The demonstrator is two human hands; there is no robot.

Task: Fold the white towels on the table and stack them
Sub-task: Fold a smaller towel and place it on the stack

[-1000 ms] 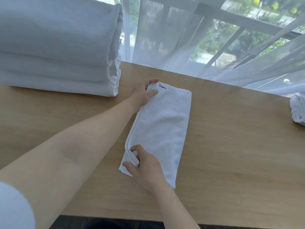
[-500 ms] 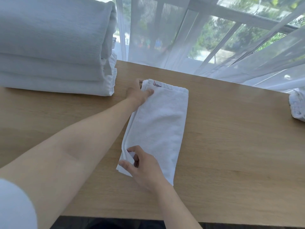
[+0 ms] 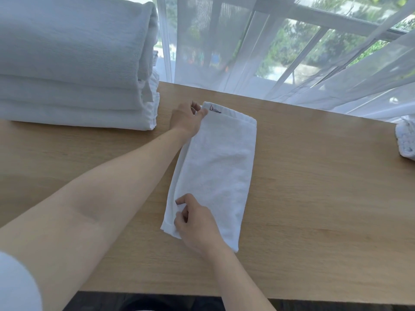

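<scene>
Two hands work one towel (image 3: 215, 173), which lies as a long narrow strip on the counter (image 3: 314, 198), running from near the window side toward the person. The left hand (image 3: 187, 120) pinches the far left corner, thumb and fingers closed on the hem beside a small dark mark. The right hand (image 3: 197, 225) pinches the near left corner, its fingers (image 3: 179, 201) curled onto the layered edge.

Judging by the doubled layers along the left side, the lengthwise fold is done and the corners are being squared. The next fold is probably crosswise: bringing one short end over to meet the other. That calls for both hands to hold one short end together, so the layers do not slip apart, and for the hems to line up before pressing flat.

To the left, well apart from the strip, stands a stack (image 3: 76, 70) of larger folded towels, a likely place for this one. Another white cloth (image 3: 406, 142) sits at the right edge, only partly in view.
</scene>
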